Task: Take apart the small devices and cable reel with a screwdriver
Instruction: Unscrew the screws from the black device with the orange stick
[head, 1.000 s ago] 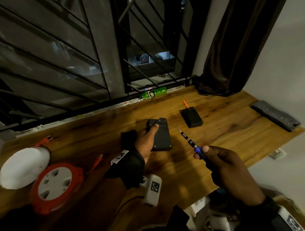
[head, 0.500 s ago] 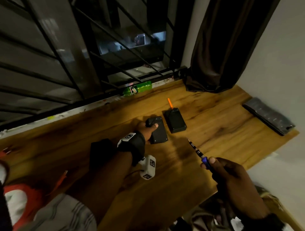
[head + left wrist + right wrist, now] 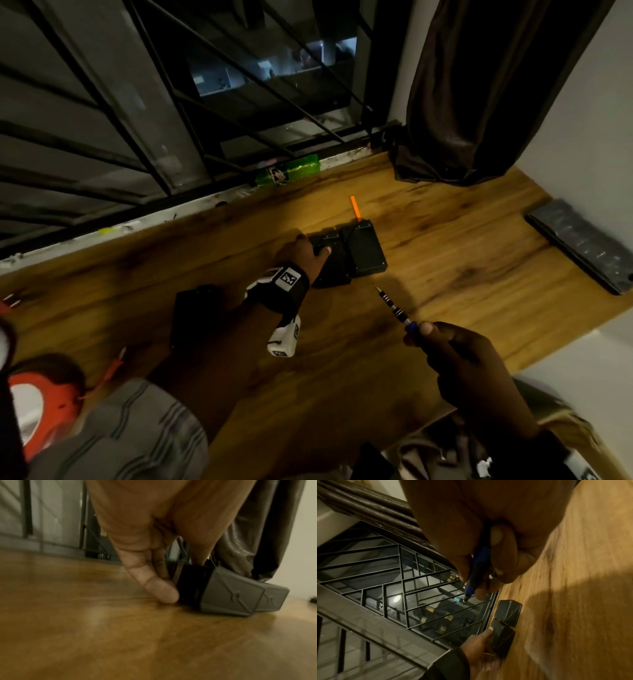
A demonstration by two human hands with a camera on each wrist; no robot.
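Pinching the black device [image 3: 331, 263] on the counter [image 3: 445, 246] with my left fingers [image 3: 161, 592], my right fingers [image 3: 503, 566] grip the screwdriver [image 3: 394, 306].

My head camera is looking steeply down across the wooden worktop [image 3: 462, 260] toward the window grille [image 3: 102, 113]. My left wrist camera is skimming low over it, very near the two black boxes [image 3: 228, 595]; my right wrist camera is sharing them from higher.
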